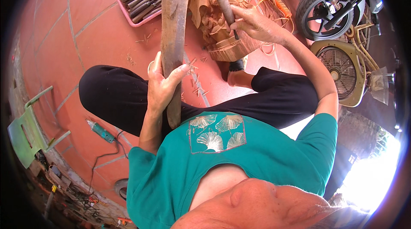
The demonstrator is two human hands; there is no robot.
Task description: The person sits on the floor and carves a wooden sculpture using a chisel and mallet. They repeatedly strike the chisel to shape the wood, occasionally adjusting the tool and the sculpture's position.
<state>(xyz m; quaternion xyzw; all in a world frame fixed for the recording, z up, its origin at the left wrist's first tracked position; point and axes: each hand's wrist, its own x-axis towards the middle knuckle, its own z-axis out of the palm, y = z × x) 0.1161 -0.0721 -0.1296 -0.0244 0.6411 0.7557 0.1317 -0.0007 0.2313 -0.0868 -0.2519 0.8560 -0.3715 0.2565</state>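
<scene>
My left hand (162, 81) is wrapped round a long, flat wooden mallet (174, 23), its broad end pointing away from me and its narrow end by my shirt. In my right hand (252, 24) is a wood chisel (226, 8), gripped between thumb and fingers with its handle tilted up. The chisel's lower end meets the brown wood carving (212, 23), though the cutting edge is too small to make out. The carving stands on the floor beyond my crossed legs, its surface cut into rounded, folded shapes. The mallet is apart from the chisel.
A pink basket (136, 22) full of chisels sits beyond the mallet. Wood chips (196, 84) lie on the red tiles. An orange power strip (280, 5) with tangled cords, a motorbike wheel (324, 13) and a fan (338, 71) are at right; a green power tool (100, 131) and chair (26, 137) at left.
</scene>
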